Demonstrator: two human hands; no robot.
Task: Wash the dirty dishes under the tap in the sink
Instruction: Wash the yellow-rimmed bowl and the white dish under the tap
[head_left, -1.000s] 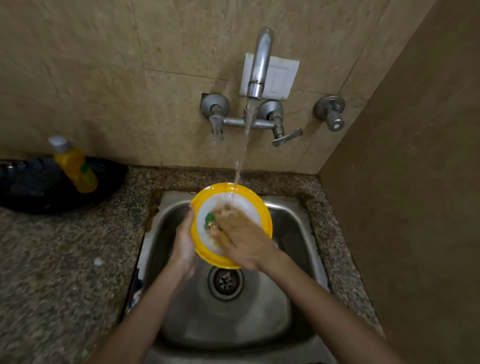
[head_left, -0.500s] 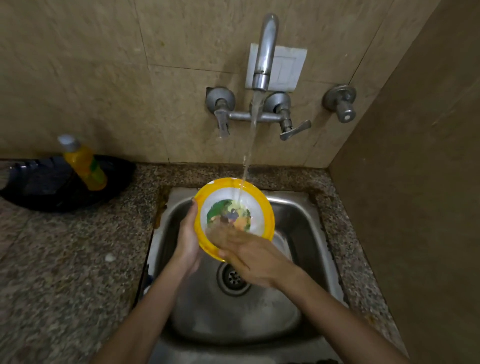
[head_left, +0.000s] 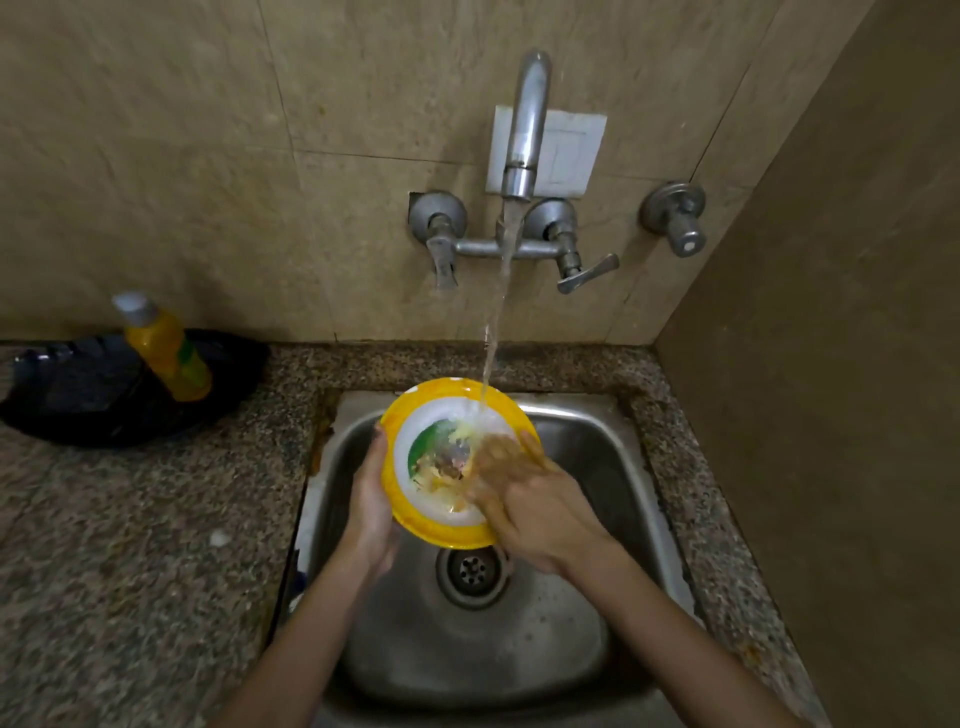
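Note:
A yellow-rimmed plate (head_left: 415, 415) with a white inside and a coloured picture is held tilted over the steel sink (head_left: 597, 441). My left hand (head_left: 370, 499) grips its left rim. My right hand (head_left: 535, 499) lies flat on the plate's right side, fingers blurred and spread against the wet surface. Water from the wall tap (head_left: 525, 124) falls onto the plate's upper middle. Food residue shows on the picture area.
A yellow soap bottle (head_left: 166, 348) stands in a black tray (head_left: 78, 400) on the granite counter (head_left: 130, 545) at the left. The drain (head_left: 471, 570) sits below the plate. A brown side wall closes off the right.
My right hand has moved from the plate's lower edge up onto its right side. The plate stays under the stream in my left hand.

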